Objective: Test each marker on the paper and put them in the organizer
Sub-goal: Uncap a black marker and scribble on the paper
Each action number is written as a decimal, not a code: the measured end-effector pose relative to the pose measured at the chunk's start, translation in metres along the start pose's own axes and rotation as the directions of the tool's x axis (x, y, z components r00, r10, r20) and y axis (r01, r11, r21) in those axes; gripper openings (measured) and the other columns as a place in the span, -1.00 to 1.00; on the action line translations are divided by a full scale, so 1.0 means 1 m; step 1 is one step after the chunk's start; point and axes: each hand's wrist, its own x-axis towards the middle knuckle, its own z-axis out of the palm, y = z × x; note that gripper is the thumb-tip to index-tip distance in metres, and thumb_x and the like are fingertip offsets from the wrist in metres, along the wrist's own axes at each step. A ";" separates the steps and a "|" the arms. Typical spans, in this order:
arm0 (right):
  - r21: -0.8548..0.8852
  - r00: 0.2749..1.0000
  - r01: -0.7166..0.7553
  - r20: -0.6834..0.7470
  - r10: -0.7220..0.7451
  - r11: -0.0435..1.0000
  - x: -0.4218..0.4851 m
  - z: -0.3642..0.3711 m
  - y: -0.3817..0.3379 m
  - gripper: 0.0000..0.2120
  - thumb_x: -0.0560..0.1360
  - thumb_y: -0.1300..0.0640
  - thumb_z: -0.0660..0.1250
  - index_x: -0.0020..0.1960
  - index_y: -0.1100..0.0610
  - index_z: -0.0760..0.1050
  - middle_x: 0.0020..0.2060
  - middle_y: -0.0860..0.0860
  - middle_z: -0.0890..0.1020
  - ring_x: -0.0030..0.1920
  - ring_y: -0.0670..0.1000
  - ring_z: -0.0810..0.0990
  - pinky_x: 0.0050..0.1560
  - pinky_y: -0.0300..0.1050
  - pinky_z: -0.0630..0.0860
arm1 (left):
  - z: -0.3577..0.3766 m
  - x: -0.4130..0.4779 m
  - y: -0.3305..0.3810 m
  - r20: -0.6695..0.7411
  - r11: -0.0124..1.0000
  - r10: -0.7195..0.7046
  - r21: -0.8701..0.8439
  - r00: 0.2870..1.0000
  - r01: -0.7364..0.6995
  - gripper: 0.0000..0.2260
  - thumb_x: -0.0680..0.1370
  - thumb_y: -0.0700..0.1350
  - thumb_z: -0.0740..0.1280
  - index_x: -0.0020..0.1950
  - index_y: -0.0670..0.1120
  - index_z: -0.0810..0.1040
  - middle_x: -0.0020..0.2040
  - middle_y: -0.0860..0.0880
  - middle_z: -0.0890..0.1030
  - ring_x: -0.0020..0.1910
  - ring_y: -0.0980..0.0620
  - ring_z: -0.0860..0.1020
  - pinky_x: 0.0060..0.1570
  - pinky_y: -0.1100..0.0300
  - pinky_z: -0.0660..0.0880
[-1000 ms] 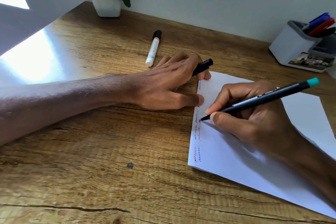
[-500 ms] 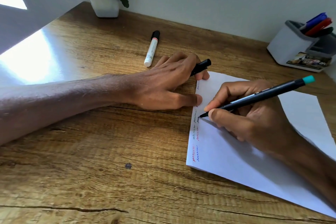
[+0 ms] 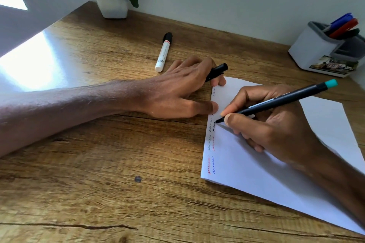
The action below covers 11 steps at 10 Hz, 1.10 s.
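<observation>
The right hand [image 3: 276, 130], its grip pinching the teal-ended marker [image 3: 280, 100], has drawn the tip slightly further along the paper [image 3: 256, 173] edge, so this test seems nearly done, while the left hand [image 3: 177, 89] grips the cap [image 3: 217, 70].

A CE mark [image 3: 162, 61] shows on the white marker [image 3: 164, 51]

The right hand [image 3: 276, 130] has moved the pen [image 3: 286, 99] tip up the paper [image 3: 246, 173] edge, nearer the left hand [image 3: 177, 90]; the dark squiggle [image 3: 214, 127] behind it has grown.
</observation>
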 end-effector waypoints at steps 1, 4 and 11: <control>0.023 1.000 -0.022 -0.012 0.023 0.999 -0.001 -0.002 0.003 -0.94 0.38 0.30 0.43 -0.26 0.27 0.64 -0.54 0.13 0.55 -0.67 -0.09 0.37 -0.60 -0.32 0.29 | 0.001 0.001 -0.002 0.002 1.000 0.001 0.002 1.000 -0.001 -0.22 0.38 0.45 0.03 0.42 -0.03 0.31 0.45 0.02 0.41 0.45 -0.02 0.30 0.46 -0.01 0.17; 0.031 0.999 -0.041 -0.030 0.042 0.999 0.000 -0.005 0.007 -0.92 0.43 0.33 0.48 -0.24 0.26 0.65 -0.53 0.11 0.56 -0.69 -0.02 0.39 -0.62 -0.27 0.31 | 0.002 0.003 -0.004 0.017 1.000 0.010 0.011 1.000 -0.011 -0.21 0.38 0.45 0.04 0.44 -0.05 0.31 0.47 0.01 0.39 0.48 -0.03 0.28 0.47 -0.01 0.15; 0.255 0.952 0.121 -0.302 -0.040 0.959 0.002 -0.024 0.005 -0.76 0.55 0.25 0.26 0.10 0.30 0.65 -0.18 0.22 0.67 -0.21 0.12 0.59 -0.41 -0.11 0.52 | -0.012 0.004 0.002 -0.157 0.976 0.207 -0.030 0.966 -0.214 -0.75 0.74 -0.02 0.04 0.14 -0.11 0.44 0.06 0.05 0.54 0.14 0.00 0.45 0.15 0.01 0.42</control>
